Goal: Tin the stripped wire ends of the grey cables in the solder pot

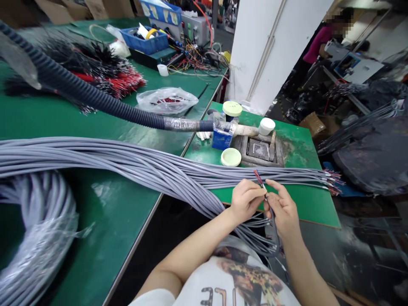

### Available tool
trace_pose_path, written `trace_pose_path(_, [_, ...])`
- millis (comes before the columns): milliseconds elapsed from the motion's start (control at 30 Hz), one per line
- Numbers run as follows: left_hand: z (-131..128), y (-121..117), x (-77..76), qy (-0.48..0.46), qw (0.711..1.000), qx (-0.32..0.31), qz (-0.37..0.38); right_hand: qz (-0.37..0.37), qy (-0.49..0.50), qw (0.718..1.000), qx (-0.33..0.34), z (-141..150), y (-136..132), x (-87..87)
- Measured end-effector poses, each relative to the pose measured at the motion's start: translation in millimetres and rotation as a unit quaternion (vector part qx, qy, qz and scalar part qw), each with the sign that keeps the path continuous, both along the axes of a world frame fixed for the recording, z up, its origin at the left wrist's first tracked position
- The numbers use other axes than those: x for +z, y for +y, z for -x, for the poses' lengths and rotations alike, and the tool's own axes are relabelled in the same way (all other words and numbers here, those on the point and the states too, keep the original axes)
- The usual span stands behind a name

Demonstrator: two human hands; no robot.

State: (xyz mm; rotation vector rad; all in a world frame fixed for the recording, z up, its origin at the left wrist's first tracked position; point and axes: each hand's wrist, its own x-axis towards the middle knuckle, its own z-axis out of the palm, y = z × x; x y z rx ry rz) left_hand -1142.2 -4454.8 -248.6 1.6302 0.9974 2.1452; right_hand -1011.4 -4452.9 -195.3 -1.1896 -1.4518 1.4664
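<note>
A smooth grey round cable (272,219), its cut end fanning into thin red and dark wires (258,177), sits pinched firmly by the left hand (245,200) and right hand (283,213) (matte sheath, fine strands).

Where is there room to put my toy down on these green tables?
Green tabletop shows between the coiled gray cables and the long gray cable bundle. A smaller green strip lies right of the right hand, below the bundle. It is crowded around the small blue box and pale green jar lids, and among the tangled colored wires farther back.
</note>
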Motion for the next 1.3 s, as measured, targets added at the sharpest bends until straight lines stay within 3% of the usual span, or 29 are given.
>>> trace_pose_path(100, [-9,-1,-3.6,-0.136,0.983,-0.057,0.114,0.017,0.037,0.999,-0.024,5,-5,-3.5])
trace_pose_path(200, [-17,-6,-6.0,-0.301,0.896,-0.210,0.250,0.011,0.039,0.999,-0.034,5,-10,-5.4])
trace_pose_path(267, [-17,-11,-6.2,-0.334,0.836,-0.316,0.300,0.004,0.011,1.000,-0.009,0,-9,-5.6])
trace_pose_path(300, [-15,-14,-5.6,-0.333,0.820,-0.341,0.316,-0.006,-0.017,1.000,0.013,-4,-7,-4.6])
trace_pose_path(333, [-13,-16,-4.6,-0.324,0.817,-0.347,0.328,-0.026,-0.050,0.998,0.033,-9,-3,-2.6])
trace_pose_path(400, [-8,-21,-2.2,-0.279,0.837,-0.324,0.342,-0.098,-0.127,0.985,0.058,-16,6,5.0])
trace_pose_path(500, [-7,-26,-0.5,-0.211,0.868,-0.290,0.344,-0.234,-0.215,0.946,0.055,-16,19,21.9])
trace_pose_path(633, [-11,-30,-2.9,-0.196,0.873,-0.274,0.352,-0.328,-0.282,0.898,0.078,-2,26,39.5])
trace_pose_path(733, [-9,-32,-4.3,-0.203,0.873,-0.267,0.355,-0.330,-0.293,0.891,0.108,3,28,43.1])
trace_pose_path(867, [0,-35,-5.0,-0.239,0.861,-0.264,0.362,-0.278,-0.242,0.920,0.132,-3,31,37.5])
trace_pose_path(1033, [5,-36,-4.2,-0.327,0.813,-0.286,0.388,-0.256,-0.195,0.941,0.108,-9,31,21.6])
trace_pose_path(1133, [7,-35,-1.4,-0.371,0.782,-0.301,0.400,-0.280,-0.185,0.939,0.080,-10,30,14.0])
trace_pose_path(1300, [16,-32,2.1,-0.407,0.768,-0.283,0.405,-0.384,-0.167,0.904,0.084,-13,30,2.9])
